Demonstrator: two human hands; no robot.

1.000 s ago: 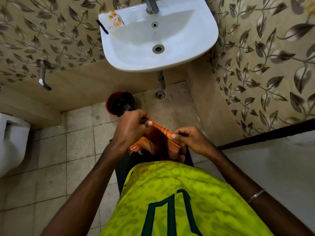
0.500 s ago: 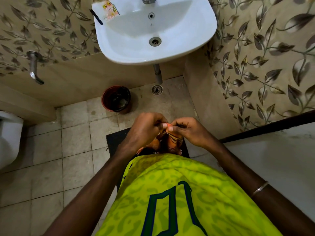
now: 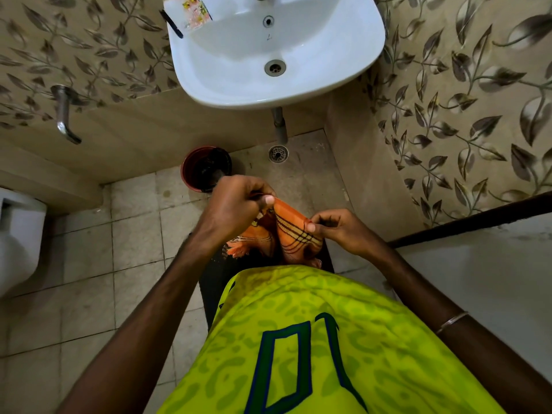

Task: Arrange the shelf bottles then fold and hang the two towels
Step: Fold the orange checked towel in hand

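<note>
— How is the orange striped towel (image 3: 294,231) held?

— Its top edge is pinched at two points: by the left hand (image 3: 239,204) between thumb and curled fingers at the higher end, and by the right hand (image 3: 339,231) at the lower end. The rest is left hanging in front of the green jersey (image 3: 313,339), below the washbasin (image 3: 352,64).

— Why is it gripped that way?

— A short stretch of edge is kept taut between the hands, probably so that a fold can be lined up. The fringed end (image 3: 237,249) is seen dangling above the dark floor mat (image 3: 210,282).

— And hanging?

— Not yet done, it is judged; no rail is seen.
</note>
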